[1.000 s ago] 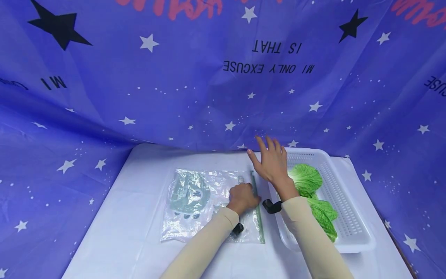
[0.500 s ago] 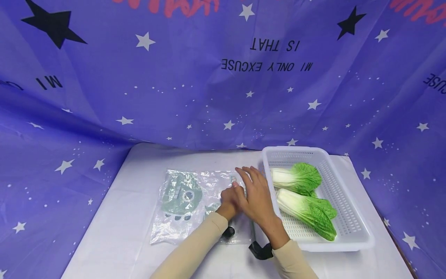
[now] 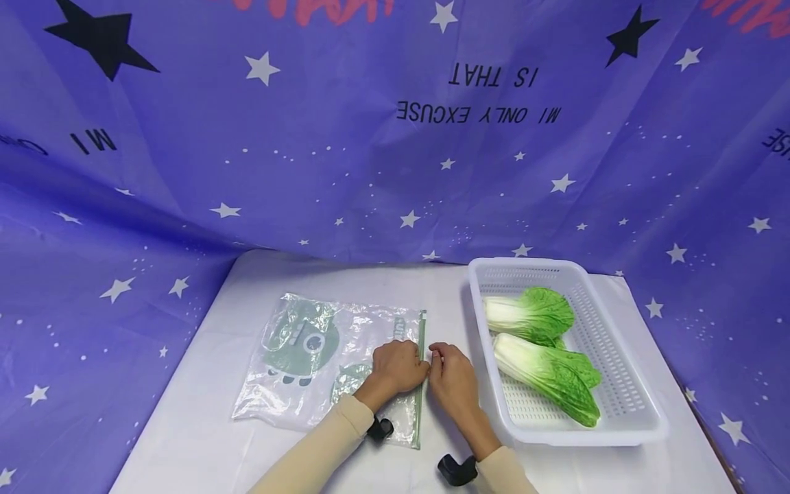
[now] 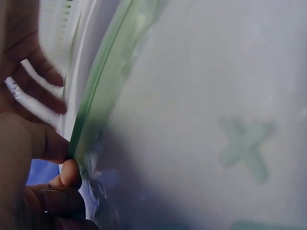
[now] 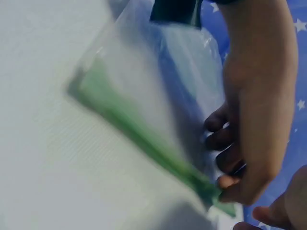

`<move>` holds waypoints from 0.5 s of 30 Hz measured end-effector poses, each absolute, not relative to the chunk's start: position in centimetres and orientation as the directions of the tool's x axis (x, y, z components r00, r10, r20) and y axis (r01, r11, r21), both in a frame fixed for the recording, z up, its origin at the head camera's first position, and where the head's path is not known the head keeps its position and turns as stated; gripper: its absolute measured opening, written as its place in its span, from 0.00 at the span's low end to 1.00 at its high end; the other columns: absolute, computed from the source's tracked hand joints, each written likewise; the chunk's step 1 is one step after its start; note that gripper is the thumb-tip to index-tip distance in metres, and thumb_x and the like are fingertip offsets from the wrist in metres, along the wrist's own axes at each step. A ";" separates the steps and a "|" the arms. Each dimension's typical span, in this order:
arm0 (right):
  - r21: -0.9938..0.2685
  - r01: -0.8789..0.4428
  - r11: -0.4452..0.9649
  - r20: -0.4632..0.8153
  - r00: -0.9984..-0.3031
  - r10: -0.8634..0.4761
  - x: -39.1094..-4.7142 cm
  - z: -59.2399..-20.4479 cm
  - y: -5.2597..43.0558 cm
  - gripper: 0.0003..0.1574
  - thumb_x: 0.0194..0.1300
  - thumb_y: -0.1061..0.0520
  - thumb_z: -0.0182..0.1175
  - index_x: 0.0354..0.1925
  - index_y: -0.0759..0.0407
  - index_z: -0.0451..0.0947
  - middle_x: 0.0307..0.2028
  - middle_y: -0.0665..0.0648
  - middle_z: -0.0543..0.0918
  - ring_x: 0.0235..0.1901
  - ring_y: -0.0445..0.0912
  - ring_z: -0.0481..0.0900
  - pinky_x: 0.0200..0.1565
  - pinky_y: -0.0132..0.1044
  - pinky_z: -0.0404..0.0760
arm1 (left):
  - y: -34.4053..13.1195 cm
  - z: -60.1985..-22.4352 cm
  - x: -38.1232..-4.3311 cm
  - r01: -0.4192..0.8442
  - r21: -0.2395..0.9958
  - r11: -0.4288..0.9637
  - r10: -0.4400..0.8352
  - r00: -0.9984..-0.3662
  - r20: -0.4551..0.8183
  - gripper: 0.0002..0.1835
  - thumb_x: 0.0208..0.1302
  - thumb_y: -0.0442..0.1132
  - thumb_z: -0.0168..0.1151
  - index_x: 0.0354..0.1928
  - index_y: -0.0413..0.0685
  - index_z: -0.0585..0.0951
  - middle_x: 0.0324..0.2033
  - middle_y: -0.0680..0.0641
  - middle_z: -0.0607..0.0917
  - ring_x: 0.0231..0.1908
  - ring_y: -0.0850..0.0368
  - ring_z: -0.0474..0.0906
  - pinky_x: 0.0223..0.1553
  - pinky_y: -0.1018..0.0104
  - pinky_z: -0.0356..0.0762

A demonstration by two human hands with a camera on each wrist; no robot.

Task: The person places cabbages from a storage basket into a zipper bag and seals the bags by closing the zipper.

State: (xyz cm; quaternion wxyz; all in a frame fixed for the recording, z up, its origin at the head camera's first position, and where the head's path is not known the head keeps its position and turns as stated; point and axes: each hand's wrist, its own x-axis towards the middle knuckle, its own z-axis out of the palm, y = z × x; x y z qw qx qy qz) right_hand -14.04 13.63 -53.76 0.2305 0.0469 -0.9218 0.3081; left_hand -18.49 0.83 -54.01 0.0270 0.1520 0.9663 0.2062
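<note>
A clear plastic zip bag (image 3: 308, 405) with green cartoon prints lies flat on the table, its green zip strip (image 3: 422, 412) along the right side. My left hand (image 3: 400, 367) pinches that strip between thumb and index finger; the left wrist view shows the pinched edge (image 4: 91, 103) closely. Just right of the strip is my right hand (image 3: 453, 384), its fingers loosely bent and holding nothing. The right wrist view catches only part of this right hand (image 5: 288, 206) at the lower corner, beside the left hand (image 5: 254, 124).
To the right stands a white perforated plastic basket (image 3: 636, 398). Two heads of leafy cabbage lie in it, one farther back (image 3: 537, 315) and one nearer (image 3: 549, 377). A purple star-printed cloth (image 3: 370, 171) hangs behind the white-covered table (image 3: 191, 425).
The bag has shifted left along with my left hand. My right hand has come down from over the basket's left rim, crossed over the left hand, then drawn back beside the zip strip.
</note>
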 end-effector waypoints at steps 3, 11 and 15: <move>-0.574 -0.195 0.795 0.396 -0.916 0.062 -14.1 -54.5 14.2 0.04 0.58 0.65 0.62 0.33 0.61 0.84 0.24 0.51 0.81 0.23 0.44 0.78 0.26 0.40 0.76 | 0.6 -54.1 -18.4 0.292 0.434 0.852 0.314 -0.949 0.022 0.21 0.56 0.49 0.62 0.11 0.57 0.66 0.08 0.58 0.66 0.12 0.60 0.64 0.13 0.62 0.62; -0.561 -0.221 0.798 0.390 -0.920 0.020 -14.6 -55.5 15.1 0.05 0.49 0.61 0.70 0.24 0.56 0.82 0.18 0.47 0.76 0.18 0.39 0.69 0.23 0.36 0.70 | 0.1 -54.4 -18.7 0.305 0.481 0.822 0.328 -0.944 0.038 0.17 0.59 0.45 0.55 0.15 0.56 0.65 0.10 0.57 0.65 0.13 0.60 0.63 0.15 0.63 0.61; -0.571 -0.147 0.808 0.304 -0.952 0.042 -14.6 -55.3 15.2 0.09 0.50 0.55 0.73 0.23 0.51 0.81 0.19 0.45 0.75 0.19 0.39 0.69 0.22 0.36 0.69 | 0.0 -54.4 -18.7 0.314 0.507 0.803 0.333 -0.941 0.055 0.14 0.59 0.44 0.53 0.17 0.56 0.66 0.12 0.57 0.67 0.14 0.60 0.64 0.16 0.63 0.61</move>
